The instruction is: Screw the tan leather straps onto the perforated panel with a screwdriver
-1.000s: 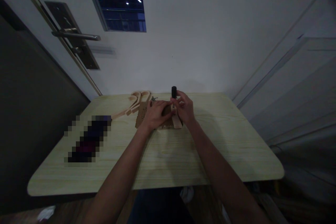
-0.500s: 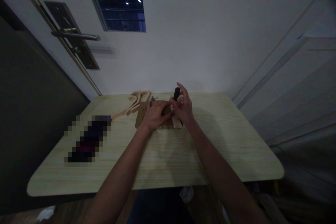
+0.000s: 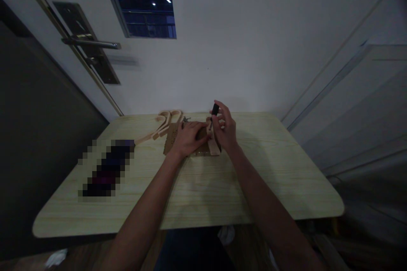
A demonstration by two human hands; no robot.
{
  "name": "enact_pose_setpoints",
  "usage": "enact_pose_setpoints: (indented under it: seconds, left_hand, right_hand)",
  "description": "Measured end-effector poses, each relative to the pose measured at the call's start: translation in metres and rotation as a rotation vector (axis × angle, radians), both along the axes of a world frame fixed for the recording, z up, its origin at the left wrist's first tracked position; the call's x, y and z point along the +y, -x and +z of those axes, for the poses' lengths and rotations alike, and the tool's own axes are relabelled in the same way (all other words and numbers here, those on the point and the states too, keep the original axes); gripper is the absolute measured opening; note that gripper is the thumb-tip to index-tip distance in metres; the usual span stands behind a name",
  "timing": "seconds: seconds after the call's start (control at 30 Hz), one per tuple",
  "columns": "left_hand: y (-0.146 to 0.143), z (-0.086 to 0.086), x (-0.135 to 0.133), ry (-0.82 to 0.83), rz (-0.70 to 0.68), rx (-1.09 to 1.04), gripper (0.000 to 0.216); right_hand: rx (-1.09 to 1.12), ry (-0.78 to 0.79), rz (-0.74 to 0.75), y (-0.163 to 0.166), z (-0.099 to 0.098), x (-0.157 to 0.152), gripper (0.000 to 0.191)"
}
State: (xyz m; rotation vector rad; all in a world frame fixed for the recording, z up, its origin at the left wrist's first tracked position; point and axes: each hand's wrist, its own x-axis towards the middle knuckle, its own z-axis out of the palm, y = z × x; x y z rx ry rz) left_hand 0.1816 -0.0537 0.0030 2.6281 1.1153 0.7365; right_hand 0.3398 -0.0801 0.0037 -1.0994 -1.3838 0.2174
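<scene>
A screwdriver with a black handle is in my right hand, whose fingers are closed around it. Its thin shaft slants down to a pale wooden piece. This piece lies across the right end of a brown, rough-edged board on the table. My left hand rests over the board with thumb and forefinger apart, their tips at the wooden piece's left edge. The hand hides the board's middle. Whether a screw sits under the screwdriver tip is too small to tell.
Curved wooden hooks lie at the table's back left. Beside them is a small heap of screws. A dark blurred-out object lies on the left of the pale wooden table. A white door with a metal handle rises behind.
My right hand has shifted slightly right and its grip on the screwdriver has changed, so the shaft and the wooden piece's far end now show. My left hand stays in place.
</scene>
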Motion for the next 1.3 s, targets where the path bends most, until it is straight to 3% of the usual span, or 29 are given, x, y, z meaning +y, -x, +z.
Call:
enact_pose_setpoints:
  seconds: [0.33, 0.57, 0.9, 1.3]
  left_hand:
    - [0.0, 0.003, -0.002, 0.021, -0.002, -0.001, 0.037]
    - [0.0, 0.004, -0.002, 0.021, -0.008, 0.0, 0.036]
    - [-0.001, 0.003, -0.002, 0.035, 0.002, 0.017, 0.036]
    - [0.0, 0.004, -0.002, 0.039, 0.004, 0.006, 0.037]
  right_hand:
    - [0.001, -0.073, -0.101, 0.004, -0.011, 0.01, 0.037]
    - [-0.026, 0.015, 0.012, 0.002, -0.01, 0.006, 0.04]
    - [-0.029, -0.062, -0.146, 0.004, -0.008, 0.007, 0.038]
    - [-0.069, -0.025, -0.077, 0.003, -0.009, 0.005, 0.041]
